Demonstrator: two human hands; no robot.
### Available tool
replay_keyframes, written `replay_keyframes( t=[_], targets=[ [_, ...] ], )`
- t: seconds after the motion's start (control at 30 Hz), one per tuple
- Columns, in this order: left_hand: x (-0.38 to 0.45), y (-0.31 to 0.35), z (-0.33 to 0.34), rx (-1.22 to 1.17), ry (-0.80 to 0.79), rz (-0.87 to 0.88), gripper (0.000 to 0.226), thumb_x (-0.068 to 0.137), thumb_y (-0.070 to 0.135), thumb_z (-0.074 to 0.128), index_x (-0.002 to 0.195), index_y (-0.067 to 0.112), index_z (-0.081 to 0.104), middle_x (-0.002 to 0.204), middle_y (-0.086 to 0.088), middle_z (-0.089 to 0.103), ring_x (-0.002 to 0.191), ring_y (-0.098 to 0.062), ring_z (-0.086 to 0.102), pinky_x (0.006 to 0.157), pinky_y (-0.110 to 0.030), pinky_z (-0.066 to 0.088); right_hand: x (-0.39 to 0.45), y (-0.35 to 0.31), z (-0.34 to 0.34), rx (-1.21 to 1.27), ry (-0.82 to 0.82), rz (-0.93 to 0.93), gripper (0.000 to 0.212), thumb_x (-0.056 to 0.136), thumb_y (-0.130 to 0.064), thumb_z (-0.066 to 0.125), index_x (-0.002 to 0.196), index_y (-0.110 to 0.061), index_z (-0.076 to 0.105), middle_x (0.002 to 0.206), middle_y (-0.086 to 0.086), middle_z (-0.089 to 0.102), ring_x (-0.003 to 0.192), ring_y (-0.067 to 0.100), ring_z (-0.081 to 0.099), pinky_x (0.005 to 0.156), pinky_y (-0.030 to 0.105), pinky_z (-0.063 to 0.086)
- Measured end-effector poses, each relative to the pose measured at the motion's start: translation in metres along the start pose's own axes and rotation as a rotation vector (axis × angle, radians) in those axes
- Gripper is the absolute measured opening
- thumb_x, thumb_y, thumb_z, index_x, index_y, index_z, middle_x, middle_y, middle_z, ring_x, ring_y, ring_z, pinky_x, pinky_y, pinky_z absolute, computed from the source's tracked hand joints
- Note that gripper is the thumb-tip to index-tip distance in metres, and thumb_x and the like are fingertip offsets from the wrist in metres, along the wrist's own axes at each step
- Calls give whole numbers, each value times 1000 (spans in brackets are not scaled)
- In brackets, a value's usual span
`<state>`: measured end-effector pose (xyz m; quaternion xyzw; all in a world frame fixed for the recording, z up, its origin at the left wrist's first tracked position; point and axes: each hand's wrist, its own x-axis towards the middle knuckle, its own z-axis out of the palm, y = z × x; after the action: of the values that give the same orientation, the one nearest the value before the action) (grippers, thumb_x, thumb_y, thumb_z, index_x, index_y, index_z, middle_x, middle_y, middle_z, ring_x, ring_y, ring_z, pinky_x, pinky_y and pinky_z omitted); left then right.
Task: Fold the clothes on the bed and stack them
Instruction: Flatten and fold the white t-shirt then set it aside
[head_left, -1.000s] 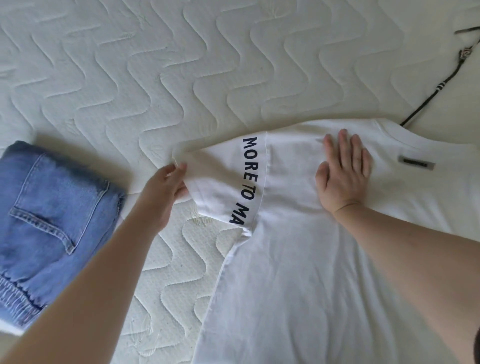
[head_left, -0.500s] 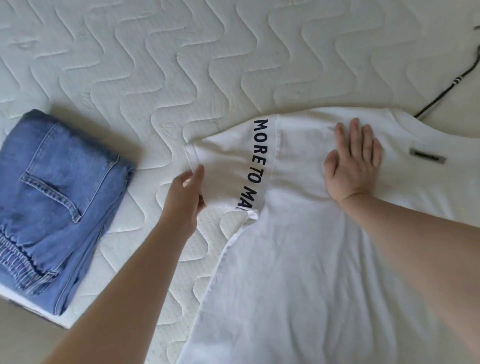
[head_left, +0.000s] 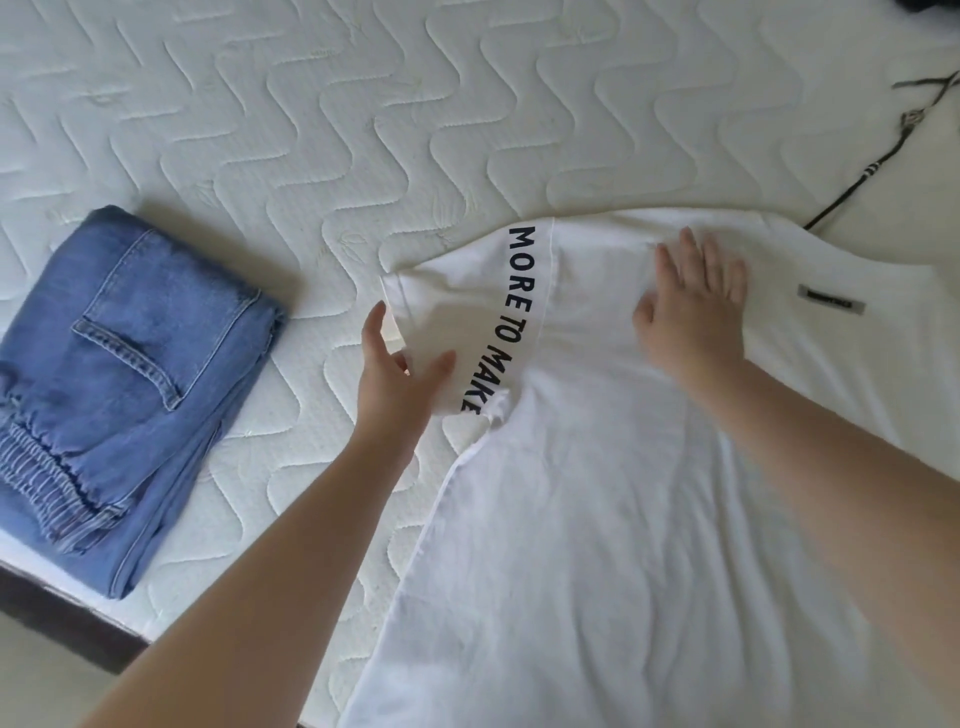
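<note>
- Bed (head_left: 311, 104): quilted white surface, carrying everything in view; firm and flat enough to serve as the folding surface.
- Shirt (head_left: 623, 519): white, spread flat on the right half of the bed, collar end far, hem running off the near edge of view; laid out wide, probably so the sides can fold inward in turn.
- Jeans (head_left: 135, 374): blue, already folded, at the near left edge of the bed, well apart from the shirt; likely the base of the stack, parked clear of the working space.
- Sleeve (head_left: 467, 322): left sleeve of the shirt, sticking out toward the jeans, with black lettering "MORE TO MAKE" running along the shoulder seam; still unfolded, so probably the next part to go over.
- Right hand (head_left: 691, 312): flat on the far part of the shirt, fingers straight and close together, slightly blurred; pressing down, seemingly to pin the cloth so a tug on the sleeve does not drag the whole shirt.
- Left hand (head_left: 400, 374): fingers spread and straight at the sleeve's near edge, thumb lying on the cloth; no pinch showing, apparently poised to take the cuff.
- Label (head_left: 831, 306): small grey tag right of the right hand.
- Cord (head_left: 857, 182): thin dark line at far right, beside the collar end; purpose unclear.
</note>
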<state>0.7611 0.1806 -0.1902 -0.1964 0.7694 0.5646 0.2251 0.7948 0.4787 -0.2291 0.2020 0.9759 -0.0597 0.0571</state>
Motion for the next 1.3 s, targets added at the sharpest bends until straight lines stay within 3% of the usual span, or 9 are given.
replay_keyframes(
  t=[0.1,0.2,0.37,0.5,0.67,0.77,0.9,1.13,1.3],
  targets=[
    [1,0,4,-184,34,-161,86,83,25,79,148,38,25,107,-2,61,93,-17,68,83,-35,58,-42,-51,-14,187,55,-55,42,86,-23,54,126,-7,57,120,19,57,110,40,54,91,48,42],
    [-5,-9,4,-399,-34,-286,78,84,21,77,145,32,29,110,-1,62,93,-16,70,89,-37,58,-83,-100,-13,378,-67,-52,38,91,-17,54,127,-6,54,110,16,56,97,36,57,83,46,45],
    [-29,-31,2,-519,-188,-283,52,88,28,73,129,4,51,114,-12,72,103,-24,71,90,-33,57,-125,-127,0,616,-54,63,45,88,1,50,132,-7,50,116,11,54,103,30,57,88,42,46],
    [-44,-38,12,14,-170,-95,21,85,32,75,104,23,71,92,8,77,87,-10,72,79,-31,57,-118,-117,4,798,-64,200,41,92,5,44,129,-9,55,116,8,55,104,23,57,91,26,43],
    [-37,-23,20,-525,-189,-170,20,94,34,66,99,15,64,105,-13,74,102,-28,71,92,-38,55,-109,-104,5,850,-48,198,37,93,5,43,121,-10,61,112,8,62,102,19,60,91,24,44],
    [-36,-22,26,-443,-267,-177,25,95,35,64,115,24,54,107,-12,72,98,-25,71,89,-36,57,-107,-102,5,902,-70,200,38,95,4,42,123,-12,60,115,4,64,106,16,61,94,26,46],
    [-43,-24,33,-245,-186,-202,50,81,12,79,122,22,53,88,-4,71,82,-16,70,78,-26,57,-108,-98,6,880,-94,159,43,94,5,43,129,-16,58,121,-1,62,108,13,59,95,22,44],
    [-63,-20,37,-204,46,-262,35,81,33,79,98,26,49,88,9,76,73,6,68,68,-19,44,-107,-92,2,540,-104,-241,61,84,-2,64,138,-27,52,140,-4,48,132,20,40,105,34,29],
    [-77,-28,33,96,-27,-11,32,85,38,72,79,21,46,79,5,75,79,-7,71,69,-27,49,-97,-93,2,377,69,-384,30,70,-15,81,98,-22,75,108,-6,67,104,27,59,89,33,30]
  ],
)
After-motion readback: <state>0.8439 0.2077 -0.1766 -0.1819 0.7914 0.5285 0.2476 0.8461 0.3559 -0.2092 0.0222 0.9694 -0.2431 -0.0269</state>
